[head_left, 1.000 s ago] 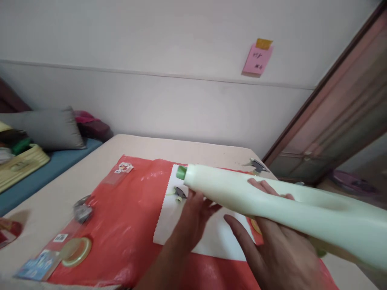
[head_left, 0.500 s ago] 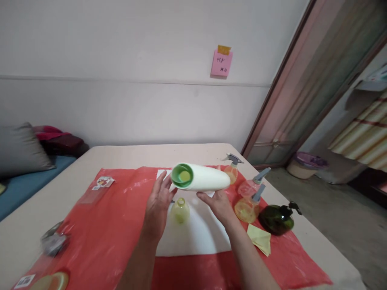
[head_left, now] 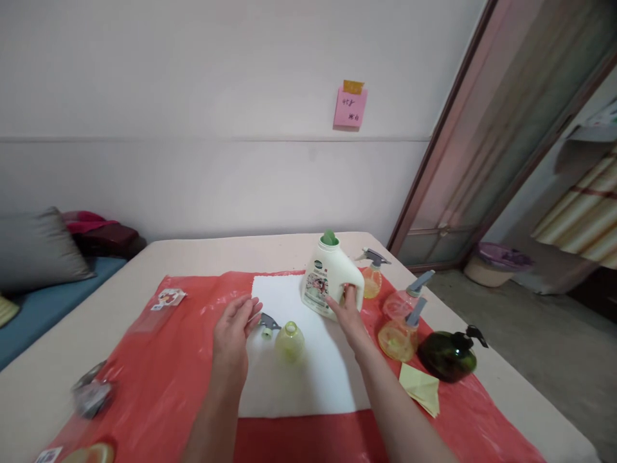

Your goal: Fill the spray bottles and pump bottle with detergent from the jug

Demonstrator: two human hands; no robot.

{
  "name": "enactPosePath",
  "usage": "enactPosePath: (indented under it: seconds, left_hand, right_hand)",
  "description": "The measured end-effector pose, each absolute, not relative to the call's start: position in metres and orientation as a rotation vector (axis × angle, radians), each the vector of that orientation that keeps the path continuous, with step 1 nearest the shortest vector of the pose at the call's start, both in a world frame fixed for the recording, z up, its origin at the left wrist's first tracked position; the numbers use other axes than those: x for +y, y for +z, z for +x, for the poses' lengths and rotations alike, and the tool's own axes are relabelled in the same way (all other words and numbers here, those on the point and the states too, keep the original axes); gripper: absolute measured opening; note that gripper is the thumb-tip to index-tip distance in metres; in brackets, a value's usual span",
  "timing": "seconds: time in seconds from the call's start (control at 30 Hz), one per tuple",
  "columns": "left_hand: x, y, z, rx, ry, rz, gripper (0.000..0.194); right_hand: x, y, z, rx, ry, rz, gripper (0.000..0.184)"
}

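My right hand (head_left: pixel 348 310) is wrapped round the handle of a white detergent jug (head_left: pixel 332 273), which is upright with its label towards me. A green spout shows in the jug's uncapped mouth. Over the left edge of the white cloth (head_left: pixel 328 379), my left hand (head_left: pixel 235 328) hangs with its fingers apart and nothing in them. Just right of it lies a grey spray head (head_left: pixel 270 321) with a pale green collar. The yellow-green bottle (head_left: pixel 290 346) stands between my hands, its neck uncovered.
At the right stand an orange spray bottle (head_left: pixel 372 280), a pink one (head_left: pixel 401 301), a yellow one (head_left: pixel 398 341) and a dark green pump bottle (head_left: pixel 448 357). A folded yellow cloth (head_left: pixel 420 388) lies nearby. Plastic packets (head_left: pixel 161 308) rest at the left on red sheeting (head_left: pixel 183 360).
The jug has gone from tilted on its side, mouth towards my left hand, to upright at the back of the white cloth. My left hand has drawn away to the left.
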State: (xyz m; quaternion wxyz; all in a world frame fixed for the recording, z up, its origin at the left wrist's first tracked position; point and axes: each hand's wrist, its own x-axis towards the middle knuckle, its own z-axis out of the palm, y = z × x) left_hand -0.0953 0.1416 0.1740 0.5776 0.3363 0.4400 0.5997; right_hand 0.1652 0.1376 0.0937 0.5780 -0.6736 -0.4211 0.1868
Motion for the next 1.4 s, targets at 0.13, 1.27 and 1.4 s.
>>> enactPosePath:
  seconds: [0.13,1.27,1.4]
  left_hand:
    - [0.145,0.170,-0.100,1.132,1.290,0.955,0.040]
    - [0.175,0.097,-0.102,1.636,0.723,1.867,0.006]
    - [0.166,0.144,-0.107,1.533,1.102,1.645,0.026]
  right_hand:
    - [0.128,0.096,0.174,-1.047,0.465,-1.703,0.076]
    - [0.096,0.137,0.122,-1.277,0.544,-1.548,0.030]
    - [0.096,0.144,0.115,-1.201,0.616,-1.381,0.039]
